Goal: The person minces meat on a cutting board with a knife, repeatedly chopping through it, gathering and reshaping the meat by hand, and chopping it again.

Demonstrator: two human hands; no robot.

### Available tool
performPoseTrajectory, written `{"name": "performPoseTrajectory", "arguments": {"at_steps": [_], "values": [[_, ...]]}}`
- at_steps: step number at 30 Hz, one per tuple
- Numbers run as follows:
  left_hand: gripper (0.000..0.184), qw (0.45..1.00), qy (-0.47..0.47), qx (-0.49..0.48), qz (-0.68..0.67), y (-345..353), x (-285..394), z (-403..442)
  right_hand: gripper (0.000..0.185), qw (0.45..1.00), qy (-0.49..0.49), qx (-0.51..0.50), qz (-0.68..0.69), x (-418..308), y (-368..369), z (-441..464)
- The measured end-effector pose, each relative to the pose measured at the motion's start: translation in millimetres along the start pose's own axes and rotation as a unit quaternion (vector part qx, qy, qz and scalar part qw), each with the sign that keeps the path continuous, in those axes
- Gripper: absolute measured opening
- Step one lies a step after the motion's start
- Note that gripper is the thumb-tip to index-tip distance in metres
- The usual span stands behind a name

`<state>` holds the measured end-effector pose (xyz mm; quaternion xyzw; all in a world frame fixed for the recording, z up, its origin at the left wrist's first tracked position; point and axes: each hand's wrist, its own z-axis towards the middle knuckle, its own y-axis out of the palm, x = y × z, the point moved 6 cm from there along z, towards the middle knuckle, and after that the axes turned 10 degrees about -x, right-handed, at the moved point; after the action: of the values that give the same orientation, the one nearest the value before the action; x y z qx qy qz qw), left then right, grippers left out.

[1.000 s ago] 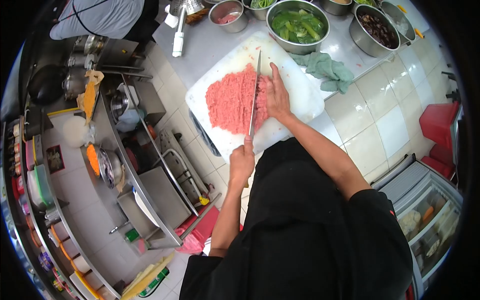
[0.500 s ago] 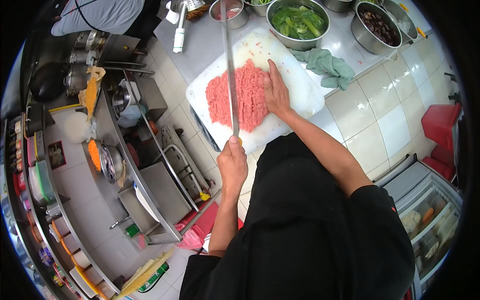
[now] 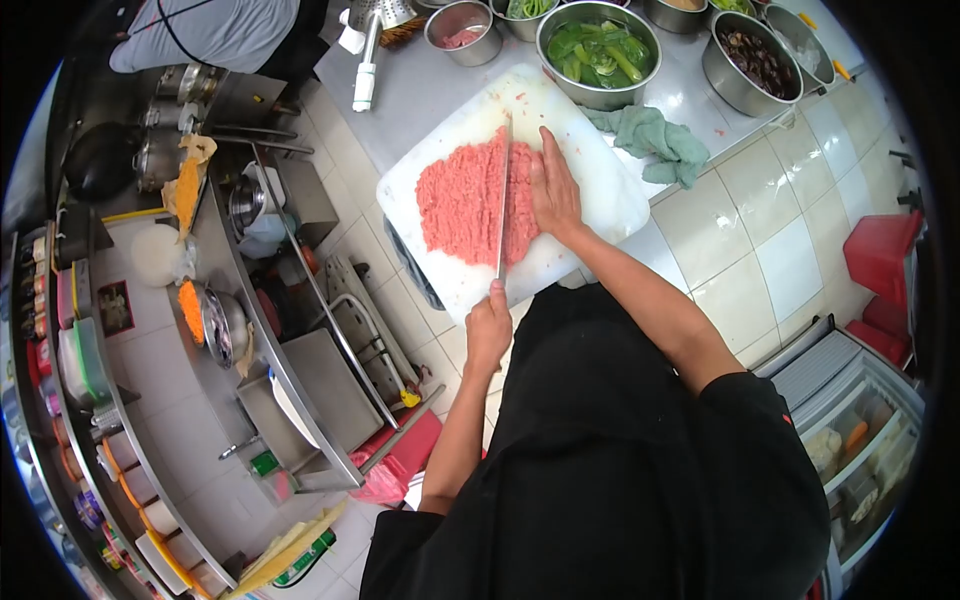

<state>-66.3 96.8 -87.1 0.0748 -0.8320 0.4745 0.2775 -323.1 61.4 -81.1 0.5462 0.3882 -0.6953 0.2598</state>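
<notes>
A flat mound of minced meat (image 3: 458, 205) lies on a white cutting board (image 3: 605, 205). My left hand (image 3: 488, 328) is closed round the handle of a long knife (image 3: 503, 205) at the near edge of the board. The blade points away from me and sits down in the meat, right of its middle. Against the right side of the mound rests my right hand (image 3: 556, 192), its fingers stretched out and holding nothing. My left fist hides most of the knife handle.
Behind the board stand a metal bowl of green vegetables (image 3: 600, 55), a small pot with some meat (image 3: 463, 35) and a pot of dark pieces (image 3: 750, 65). A green cloth (image 3: 655, 140) lies right of the board. Top left, another person's grey shirt (image 3: 215, 35) shows.
The knife has come down from above the meat into it and shifted to the right. My left hand moved with it, slightly right and nearer me. My right hand stays against the meat.
</notes>
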Motion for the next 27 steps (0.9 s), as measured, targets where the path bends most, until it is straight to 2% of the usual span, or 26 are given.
{"name": "performPoseTrajectory", "arguments": {"at_steps": [2,4,5,8,9,10,12,14,15,18,19,20,22,24,25,27], "values": [[0.067,0.989,-0.109,-0.072,-0.070,-16,10,-3,0.066,0.999,-0.014,0.012,-0.031,11,1,-1],[0.067,0.987,-0.091,-0.050,-0.127,-50,48,-23,0.066,1.000,-0.010,0.008,-0.026,10,-2,-5],[0.064,0.989,-0.035,-0.003,-0.147,-67,71,-31,0.066,1.000,-0.014,0.007,-0.021,7,0,-2],[0.063,0.945,0.065,0.085,-0.308,-45,45,-26,0.067,0.999,-0.023,0.012,-0.025,5,-1,-2],[0.064,0.986,0.053,0.055,-0.148,-26,20,-13,0.067,0.999,-0.026,0.010,-0.018,4,0,2],[0.064,0.999,0.039,0.023,0.016,-11,3,-2,0.067,1.000,-0.026,0.009,-0.012,5,0,3],[0.066,0.992,-0.105,-0.057,-0.030,-15,-6,1,0.067,0.999,-0.033,0.017,-0.012,6,-2,3],[0.065,0.983,-0.120,-0.076,-0.119,-43,30,-17,0.068,0.999,-0.040,0.029,-0.018,4,-1,-3],[0.061,0.980,-0.087,-0.033,-0.175,-57,52,-26,0.068,0.999,-0.030,0.021,-0.015,4,2,-4],[0.057,0.964,0.021,0.066,-0.258,-62,59,-33,0.069,1.000,-0.007,0.005,-0.016,5,-2,-3],[0.054,0.961,0.042,0.051,-0.270,-39,29,-24,0.069,1.000,-0.004,-0.003,-0.012,7,-2,-2],[0.063,0.988,0.074,0.076,-0.111,-25,17,-12,0.069,1.000,0.000,-0.008,-0.007,7,0,0],[0.067,0.998,-0.055,-0.033,-0.004,-18,8,2,0.070,1.000,-0.015,-0.002,-0.018,5,5,-3],[0.071,0.984,-0.129,-0.079,-0.098,-37,24,-10,0.071,0.999,-0.021,0.008,-0.025,10,-4,0],[0.067,0.983,-0.126,-0.067,-0.120,-57,50,-21,0.071,1.000,-0.011,-0.001,-0.013,8,-2,-6],[0.061,0.971,-0.044,-0.006,-0.237,-68,59,-28,0.072,1.000,-0.023,0.006,-0.015,4,-1,-2]]}}
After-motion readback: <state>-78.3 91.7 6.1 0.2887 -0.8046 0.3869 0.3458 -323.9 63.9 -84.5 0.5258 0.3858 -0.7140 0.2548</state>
